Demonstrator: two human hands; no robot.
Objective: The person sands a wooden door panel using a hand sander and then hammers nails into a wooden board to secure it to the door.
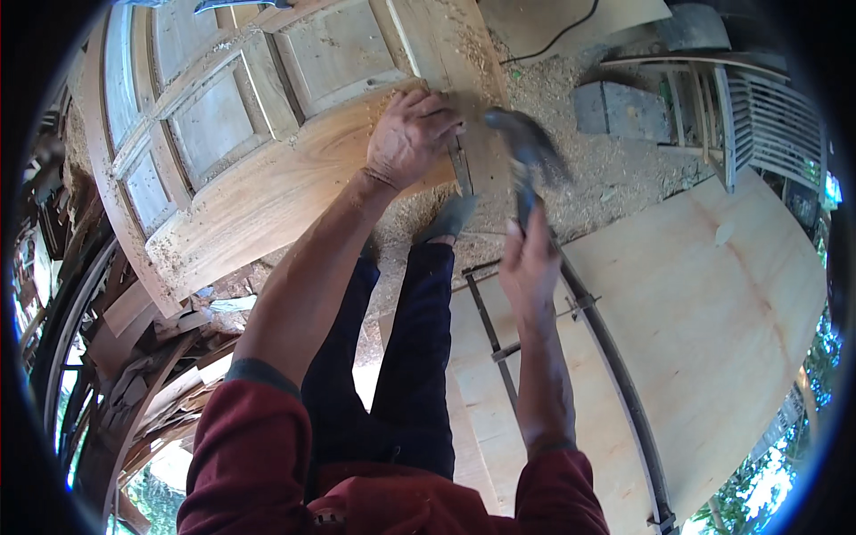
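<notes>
My right hand [529, 259] is wrapped round the handle of a claw hammer [524, 147], whose head is smeared by motion. The hammer head is raised just right of my left hand [410, 135]. That hand rests by the edge of a panelled wooden door [285, 192], its fingers pinched together and pointing toward the hammer. What they hold, if anything, is too small or hidden to make out. Below those fingers a narrow dark strip or slot [461, 167] runs along the door's side piece. Sawdust and shavings are scattered over the wood.
At right a large plywood sheet [695, 285] lies under a long metal bar clamp [615, 366]. Beyond it are a grey block [621, 111] and a slatted frame [774, 129]. Scrap wood [134, 357] is heaped at left. A dark cable [557, 37] crosses the far board.
</notes>
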